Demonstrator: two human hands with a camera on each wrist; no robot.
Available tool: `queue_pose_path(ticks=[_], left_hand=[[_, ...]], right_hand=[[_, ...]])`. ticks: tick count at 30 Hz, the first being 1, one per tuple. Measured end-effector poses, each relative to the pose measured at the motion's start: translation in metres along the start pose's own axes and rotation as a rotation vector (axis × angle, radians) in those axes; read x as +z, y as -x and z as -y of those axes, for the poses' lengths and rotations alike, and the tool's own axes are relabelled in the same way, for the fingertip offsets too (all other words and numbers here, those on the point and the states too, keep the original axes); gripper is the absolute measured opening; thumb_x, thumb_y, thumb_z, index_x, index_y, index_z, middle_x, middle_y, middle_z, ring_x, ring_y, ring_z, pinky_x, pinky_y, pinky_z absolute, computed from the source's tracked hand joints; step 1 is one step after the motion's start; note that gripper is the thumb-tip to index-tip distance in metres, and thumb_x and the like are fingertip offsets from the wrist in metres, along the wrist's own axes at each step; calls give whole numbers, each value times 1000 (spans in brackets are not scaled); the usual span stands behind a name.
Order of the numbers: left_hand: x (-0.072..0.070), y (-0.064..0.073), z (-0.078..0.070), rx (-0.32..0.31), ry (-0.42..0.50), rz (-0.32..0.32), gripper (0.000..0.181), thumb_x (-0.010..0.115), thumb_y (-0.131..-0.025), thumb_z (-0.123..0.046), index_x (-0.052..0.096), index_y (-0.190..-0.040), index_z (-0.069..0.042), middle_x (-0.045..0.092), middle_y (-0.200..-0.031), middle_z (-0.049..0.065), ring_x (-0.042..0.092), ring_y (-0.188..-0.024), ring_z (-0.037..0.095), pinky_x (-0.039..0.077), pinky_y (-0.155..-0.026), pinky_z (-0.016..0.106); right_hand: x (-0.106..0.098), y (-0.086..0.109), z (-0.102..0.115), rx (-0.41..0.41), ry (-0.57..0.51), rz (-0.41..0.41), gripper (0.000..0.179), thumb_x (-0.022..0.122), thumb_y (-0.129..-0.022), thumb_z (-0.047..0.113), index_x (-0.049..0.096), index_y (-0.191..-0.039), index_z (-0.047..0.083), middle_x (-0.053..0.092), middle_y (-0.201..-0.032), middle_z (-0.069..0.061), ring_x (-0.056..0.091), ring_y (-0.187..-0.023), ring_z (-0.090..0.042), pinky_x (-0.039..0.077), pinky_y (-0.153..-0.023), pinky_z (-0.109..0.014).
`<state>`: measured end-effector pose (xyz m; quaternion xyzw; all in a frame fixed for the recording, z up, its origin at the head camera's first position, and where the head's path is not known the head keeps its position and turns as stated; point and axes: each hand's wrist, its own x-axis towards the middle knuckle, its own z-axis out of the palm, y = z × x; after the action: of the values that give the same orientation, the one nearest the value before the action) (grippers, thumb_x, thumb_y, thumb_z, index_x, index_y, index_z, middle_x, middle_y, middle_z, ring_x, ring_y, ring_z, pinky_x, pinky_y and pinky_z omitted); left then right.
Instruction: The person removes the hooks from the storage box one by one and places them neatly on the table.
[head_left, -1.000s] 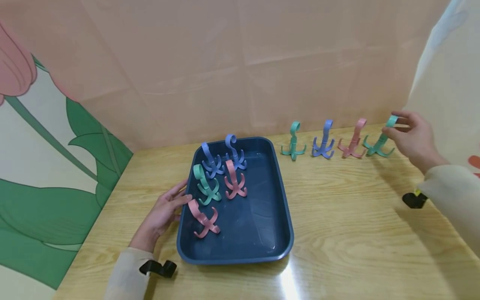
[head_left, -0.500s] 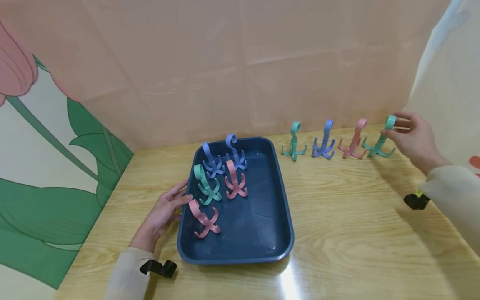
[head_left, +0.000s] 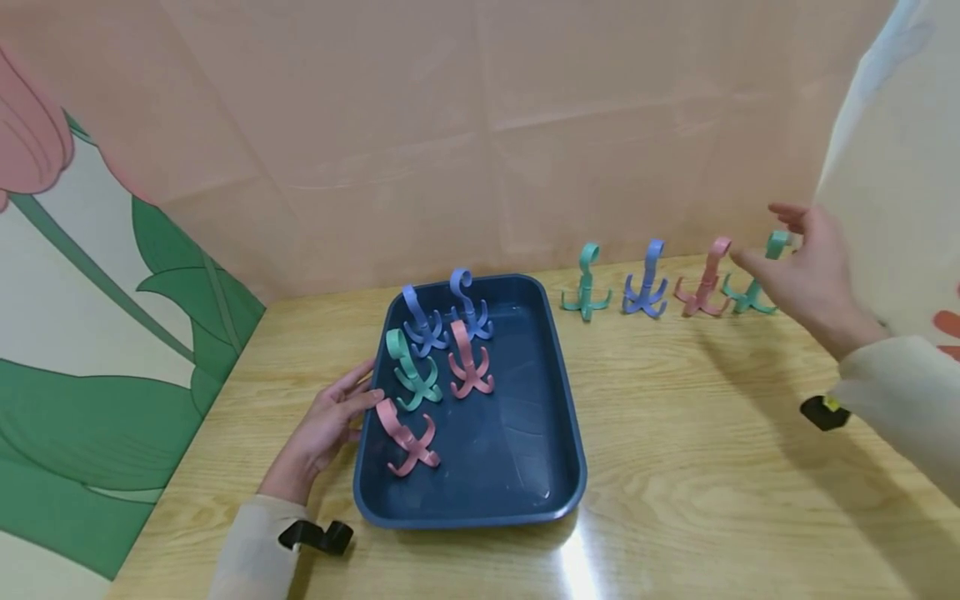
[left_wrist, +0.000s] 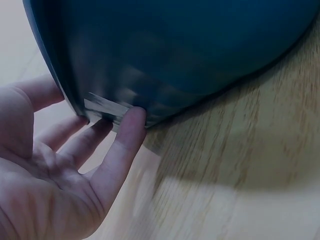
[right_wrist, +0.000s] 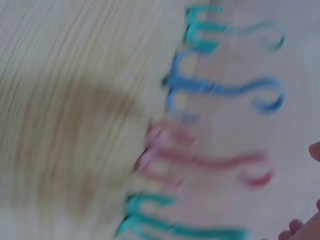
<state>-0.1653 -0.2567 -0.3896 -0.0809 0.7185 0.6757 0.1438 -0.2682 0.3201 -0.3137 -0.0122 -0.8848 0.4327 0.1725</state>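
Note:
My left hand (head_left: 322,429) grips the left side of a dark blue tray (head_left: 525,433), thumb at the rim; in the left wrist view, fingertips press the tray's outer wall (left_wrist: 175,60) low down. At the back right, my right hand (head_left: 806,271) is spread, thumb and fingers apart, in front of a green claw-shaped hanging hook (head_left: 746,297) and partly hiding it. Left of that hook stand a pink hook (head_left: 703,287), a blue hook (head_left: 647,292) and another green hook (head_left: 587,292), all upright. The right wrist view shows this row blurred, with fingertips at its right edge.
Inside the tray, toward its left, are two blue hooks (head_left: 426,329), two pink hooks (head_left: 468,367) and a green hook (head_left: 416,379). A pinkish sheet (head_left: 450,150) hangs behind the wooden table (head_left: 712,467). A pale panel (head_left: 900,208) rises at the right.
My right hand has let go of the rightmost green hook, spread its fingers and moved slightly left and up. That hook stays upright in the row. Left hand and tray look unchanged.

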Motion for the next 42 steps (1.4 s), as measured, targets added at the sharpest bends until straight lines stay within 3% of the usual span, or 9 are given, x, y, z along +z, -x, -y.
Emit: queue_pose_path(ticks=[4,6,11,13,17,26,32,37,42], left_hand=[[0,0,0,-1,0,-4,62,59,-101,-20,35,-158,-26,34,-161,11,41,-140,38,52,-90,55],[0,0,0,-2,-2,-6,61,59,-101,-20,35,-158,-27,34,-161,11,41,-140,38,52,-90,55],[0,0,0,-6,-5,-13,61,59,-101,-22,36,-157,-29,35,-160,10,41,-140,38,52,-90,54],[0,0,0,-8,-5,-15,61,60,-101,-23,37,-157,-29,35,-160,10,41,-140,37,52,-90,54],[0,0,0,-8,-2,-15,61,60,-101,-23,37,-157,-29,36,-160,9,41,-140,37,52,-90,54],[0,0,0,-4,7,-5,60,59,-101,-21,37,-157,-29,36,-160,10,42,-139,38,52,-90,54],[1,0,0,-3,6,-3,61,59,-101,-21,37,-157,-28,35,-160,11,42,-139,38,53,-88,53],[1,0,0,-2,9,-3,61,59,-101,-20,37,-157,-28,35,-160,11,42,-139,39,54,-87,52],[0,-1,0,-3,9,0,59,58,-102,-21,38,-157,-29,36,-160,10,42,-139,38,53,-89,53]], right_hand=[[18,15,36,-101,-13,9,76,72,-92,31,34,-156,15,29,-158,-14,25,-142,-29,23,-112,-46],[29,24,52,-155,-17,34,74,73,-92,28,36,-154,14,32,-154,-13,47,-123,-29,29,-107,-42],[59,46,84,-320,-54,124,69,78,-89,19,44,-148,8,40,-147,-15,53,-115,-33,35,-105,-53],[71,53,94,-390,-79,148,67,79,-87,15,48,-145,5,45,-145,-15,39,-133,-35,32,-105,-59],[96,68,111,-466,-160,216,64,82,-84,10,52,-141,6,51,-141,-11,43,-131,-32,35,-103,-58],[146,88,136,-416,-357,517,65,82,-86,18,50,-142,14,51,-143,-2,49,-128,-25,42,-104,-54],[173,88,143,-373,-460,697,65,82,-86,17,50,-143,17,51,-142,-1,52,-128,-29,46,-102,-50],[192,81,141,-340,-469,794,64,80,-87,14,50,-143,15,52,-141,-9,54,-126,-32,53,-94,-46],[208,75,140,-293,-458,830,60,78,-89,13,51,-144,16,55,-138,-8,56,-124,-30,51,-95,-51]])
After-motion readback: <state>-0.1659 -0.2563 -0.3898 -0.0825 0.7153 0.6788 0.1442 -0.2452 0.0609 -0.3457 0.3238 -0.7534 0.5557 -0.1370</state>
